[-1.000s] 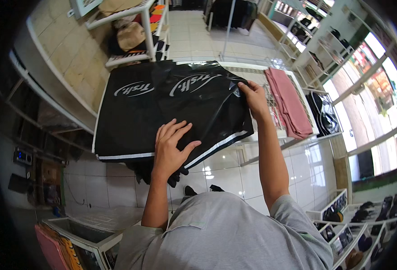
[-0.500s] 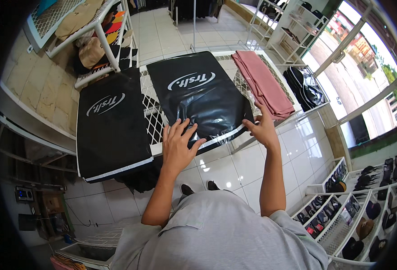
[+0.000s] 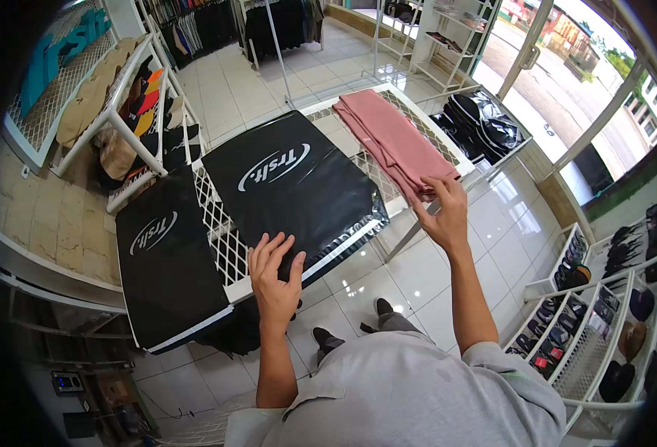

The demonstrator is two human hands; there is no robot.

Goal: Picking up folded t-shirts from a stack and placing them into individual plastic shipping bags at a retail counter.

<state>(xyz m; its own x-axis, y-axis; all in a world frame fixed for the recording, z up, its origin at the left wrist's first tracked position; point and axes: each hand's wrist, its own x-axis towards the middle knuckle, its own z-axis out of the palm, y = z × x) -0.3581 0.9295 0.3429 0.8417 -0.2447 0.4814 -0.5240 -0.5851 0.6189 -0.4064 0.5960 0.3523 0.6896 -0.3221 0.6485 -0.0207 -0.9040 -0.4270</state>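
A black plastic mailing bag [image 3: 298, 194] with a white logo lies flat on a white mesh-topped table [image 3: 233, 270]. Its near edge carries a white strip and looks crinkled. My left hand [image 3: 272, 279] is at the bag's near left corner, fingers stretched and spread. To the right lies a long, folded pink garment [image 3: 395, 138]. At its near end is my right hand [image 3: 445, 216], fingertips on the cloth and thumb apart by the corner; whether they press on it I cannot tell. A second black mailing bag [image 3: 170, 272] lies flat on the left.
A white rack with caps [image 3: 109, 112] stands beyond the left bag. Black packages [image 3: 481, 123] sit on a low stand past the table's right end. Tiered shelves [image 3: 566, 328] with small goods and caps are at the lower right. Clothes hang [image 3: 276, 26] at the back.
My right hand has left the middle bag's right corner and reached the pink garment's near end. My left hand has stayed by that bag's near edge. The view has turned to the right.
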